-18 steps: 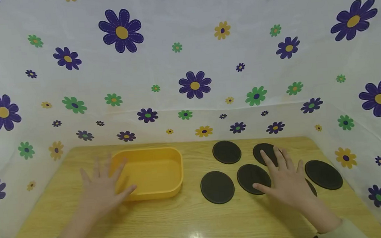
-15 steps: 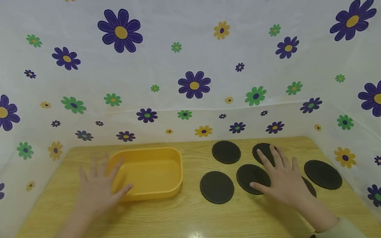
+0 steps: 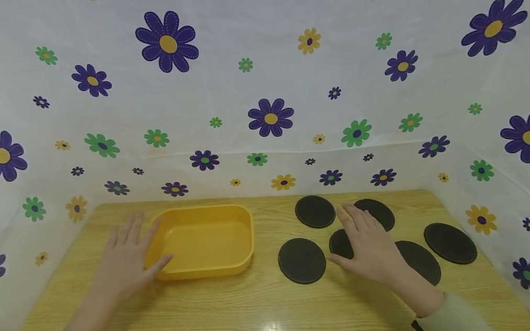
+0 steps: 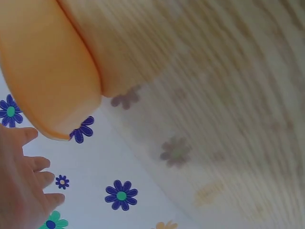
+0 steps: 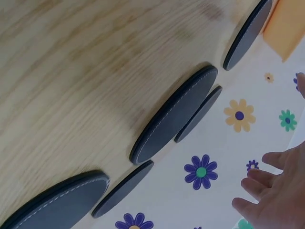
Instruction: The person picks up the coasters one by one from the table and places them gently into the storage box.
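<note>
My left hand (image 3: 124, 264) hovers with spread fingers over the left end of a yellow rectangular tray (image 3: 247, 261), which has nothing in it. In the left wrist view its fingers (image 4: 38, 179) appear beside the tray wall (image 4: 52, 71), holding nothing. To the right, several black round coasters (image 3: 301, 260) lie flat and apart on the wooden table. Above them hangs my right hand (image 3: 372, 251), fingers extended and grasping nothing, partly covering the middle coaster (image 3: 339, 244). Stitched rims show on the coasters (image 5: 178, 112) in the right wrist view, where that hand's fingers (image 5: 267, 181) are also empty.
A white cloth (image 3: 220, 90) printed with flowers walls in the back and both sides of the wooden table (image 3: 240, 315). One coaster (image 3: 450, 243) lies near the right cloth wall. Bare wood separates the tray from the coasters.
My right hand has shifted left over the coasters, uncovering more of the back and right ones. My left hand has drifted slightly left. Tray and coasters stay put.
</note>
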Demonstrator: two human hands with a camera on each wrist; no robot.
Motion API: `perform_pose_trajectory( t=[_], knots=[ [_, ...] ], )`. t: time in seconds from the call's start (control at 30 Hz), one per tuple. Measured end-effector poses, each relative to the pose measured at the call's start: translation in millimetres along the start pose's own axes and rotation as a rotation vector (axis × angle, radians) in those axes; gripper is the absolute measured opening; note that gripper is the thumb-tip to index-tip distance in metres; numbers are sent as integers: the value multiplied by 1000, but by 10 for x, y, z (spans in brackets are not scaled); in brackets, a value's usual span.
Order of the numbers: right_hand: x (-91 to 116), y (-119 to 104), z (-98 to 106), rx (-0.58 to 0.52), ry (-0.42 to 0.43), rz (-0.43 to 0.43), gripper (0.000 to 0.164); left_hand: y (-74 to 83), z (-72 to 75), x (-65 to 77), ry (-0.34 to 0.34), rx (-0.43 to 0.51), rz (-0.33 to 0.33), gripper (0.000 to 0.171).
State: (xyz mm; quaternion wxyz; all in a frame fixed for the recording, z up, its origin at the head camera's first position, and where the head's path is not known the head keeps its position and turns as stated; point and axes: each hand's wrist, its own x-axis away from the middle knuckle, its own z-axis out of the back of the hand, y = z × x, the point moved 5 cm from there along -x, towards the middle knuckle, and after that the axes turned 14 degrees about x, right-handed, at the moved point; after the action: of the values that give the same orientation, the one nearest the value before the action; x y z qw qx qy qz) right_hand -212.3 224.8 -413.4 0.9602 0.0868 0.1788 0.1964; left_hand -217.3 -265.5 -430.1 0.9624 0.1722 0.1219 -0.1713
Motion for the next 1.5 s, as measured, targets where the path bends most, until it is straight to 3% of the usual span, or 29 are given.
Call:
perform_pose_trajectory(
  t=[0.43, 0.8, 1.5],
  knots=[
    [-141, -394, -128, 0, 36, 115, 100, -112, -68, -43, -82, -34, -17, 103],
    [-229, -705, -251, -3, -36, 212, 97, -133, -155, -68, -195, 4, 12, 103],
    [-279, -877, -394, -3, -253, 265, 85, -48, -236, -132, -195, 16, -5, 104]
  ],
)
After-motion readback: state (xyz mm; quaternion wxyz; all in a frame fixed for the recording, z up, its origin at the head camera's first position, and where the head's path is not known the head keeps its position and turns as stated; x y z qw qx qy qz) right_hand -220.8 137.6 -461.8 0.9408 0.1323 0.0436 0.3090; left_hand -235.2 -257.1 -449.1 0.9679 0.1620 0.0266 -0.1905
